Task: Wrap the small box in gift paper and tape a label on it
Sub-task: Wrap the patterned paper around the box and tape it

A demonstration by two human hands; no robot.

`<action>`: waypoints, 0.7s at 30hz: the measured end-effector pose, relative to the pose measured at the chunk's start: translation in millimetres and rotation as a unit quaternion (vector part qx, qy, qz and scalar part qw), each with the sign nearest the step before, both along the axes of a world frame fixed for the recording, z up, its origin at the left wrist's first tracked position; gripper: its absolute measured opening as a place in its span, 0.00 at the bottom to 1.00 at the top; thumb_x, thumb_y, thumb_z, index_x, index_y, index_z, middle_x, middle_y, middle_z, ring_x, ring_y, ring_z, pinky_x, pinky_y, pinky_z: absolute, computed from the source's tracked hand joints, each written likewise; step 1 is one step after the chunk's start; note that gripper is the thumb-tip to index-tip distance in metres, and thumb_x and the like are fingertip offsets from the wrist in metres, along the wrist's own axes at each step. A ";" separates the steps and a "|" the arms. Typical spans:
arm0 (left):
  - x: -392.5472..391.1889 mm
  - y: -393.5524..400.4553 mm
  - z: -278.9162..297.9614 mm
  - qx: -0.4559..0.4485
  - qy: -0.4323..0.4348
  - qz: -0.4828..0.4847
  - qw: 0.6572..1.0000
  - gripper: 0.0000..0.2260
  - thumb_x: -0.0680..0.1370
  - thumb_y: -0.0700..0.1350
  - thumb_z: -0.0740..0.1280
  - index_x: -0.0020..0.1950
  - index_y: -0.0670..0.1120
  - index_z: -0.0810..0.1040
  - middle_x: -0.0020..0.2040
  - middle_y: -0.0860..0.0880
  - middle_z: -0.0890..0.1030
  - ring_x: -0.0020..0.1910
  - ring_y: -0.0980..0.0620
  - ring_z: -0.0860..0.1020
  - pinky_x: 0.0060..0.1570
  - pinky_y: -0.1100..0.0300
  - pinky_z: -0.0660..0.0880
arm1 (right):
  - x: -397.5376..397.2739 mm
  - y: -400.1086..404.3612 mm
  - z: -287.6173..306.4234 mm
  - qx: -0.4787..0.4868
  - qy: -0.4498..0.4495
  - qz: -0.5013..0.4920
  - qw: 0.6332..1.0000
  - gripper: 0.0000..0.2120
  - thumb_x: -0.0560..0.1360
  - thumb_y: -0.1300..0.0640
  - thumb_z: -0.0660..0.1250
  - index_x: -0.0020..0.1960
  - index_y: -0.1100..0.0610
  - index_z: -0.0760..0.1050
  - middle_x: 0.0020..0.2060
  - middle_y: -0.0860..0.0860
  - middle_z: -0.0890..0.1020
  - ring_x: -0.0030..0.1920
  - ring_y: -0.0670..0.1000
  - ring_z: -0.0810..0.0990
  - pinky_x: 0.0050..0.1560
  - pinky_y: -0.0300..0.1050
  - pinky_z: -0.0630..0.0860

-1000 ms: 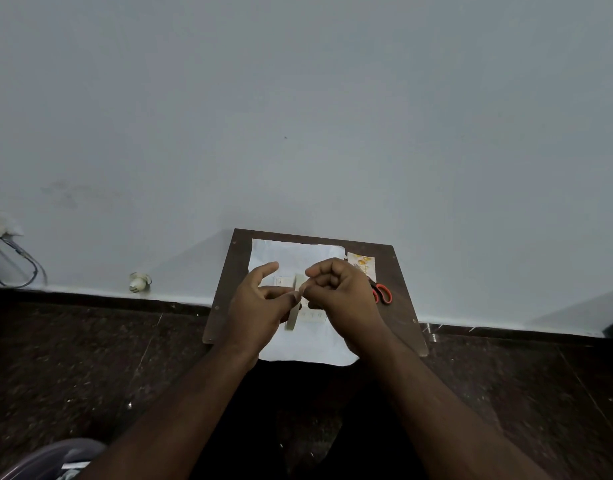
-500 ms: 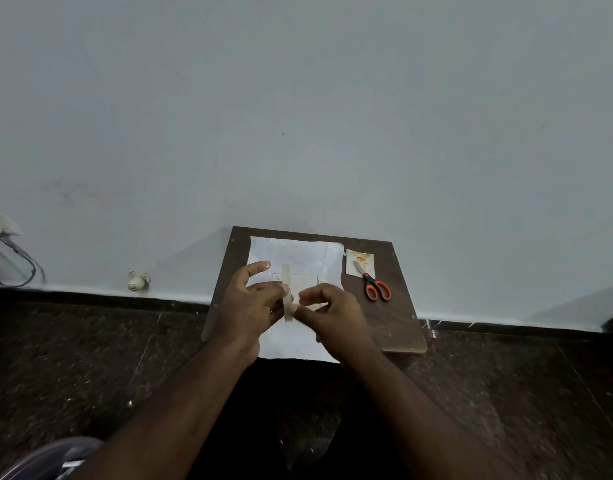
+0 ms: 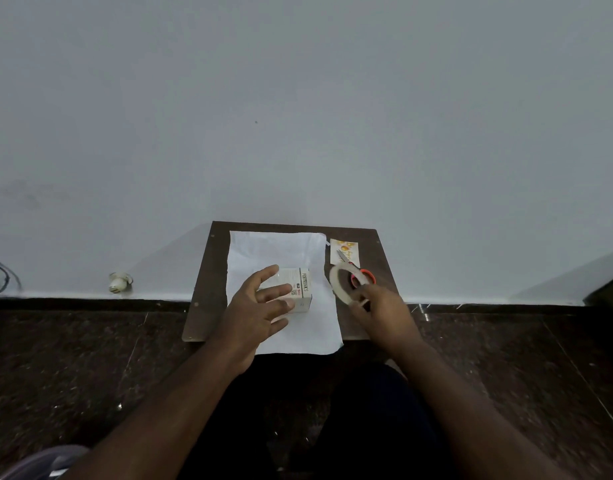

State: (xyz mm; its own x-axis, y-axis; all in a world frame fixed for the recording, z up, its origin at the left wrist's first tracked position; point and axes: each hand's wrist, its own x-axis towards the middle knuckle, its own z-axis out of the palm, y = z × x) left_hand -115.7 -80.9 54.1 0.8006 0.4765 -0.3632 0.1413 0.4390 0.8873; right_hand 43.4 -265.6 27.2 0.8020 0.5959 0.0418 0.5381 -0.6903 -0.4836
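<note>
A small printed box is being covered on its near left side by the spread, relaxed fingers of the left hand, at the middle of a white sheet of gift paper laid on a brown board on the floor. A roll of tape is being gripped in the right hand, just right of the paper's edge and over the orange-handled scissors. The box is being kept nearer the left hand, its printed end turned rightward toward the tape. A label is lying beyond the scissors.
</note>
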 end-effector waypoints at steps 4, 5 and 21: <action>-1.7 0.0 -5.5 0.006 0.033 -0.016 0.999 0.24 0.76 0.33 0.71 0.67 0.54 0.76 0.63 0.47 0.79 0.61 0.44 0.79 0.61 0.46 0.79 | 30.7 -26.4 -19.8 -0.133 -0.003 -0.010 0.991 0.04 0.76 0.56 0.65 0.45 0.56 0.75 0.43 0.51 0.77 0.46 0.56 0.79 0.40 0.45 0.67; -2.2 0.8 -6.5 0.011 0.038 -0.015 0.999 0.23 0.76 0.33 0.71 0.66 0.54 0.76 0.63 0.47 0.79 0.61 0.43 0.78 0.61 0.46 0.79 | 33.6 -29.8 -23.3 -0.149 -0.003 -0.002 0.989 0.04 0.76 0.56 0.65 0.45 0.56 0.74 0.44 0.51 0.76 0.47 0.56 0.78 0.41 0.45 0.66; -3.0 12.3 -23.4 0.101 0.063 0.007 0.993 0.19 0.78 0.37 0.72 0.65 0.54 0.77 0.59 0.48 0.82 0.60 0.46 0.80 0.61 0.46 0.79 | 28.0 -14.8 -17.6 -0.012 0.012 -0.057 0.998 0.13 0.77 0.55 0.68 0.35 0.50 0.71 0.33 0.46 0.75 0.36 0.50 0.75 0.33 0.39 0.65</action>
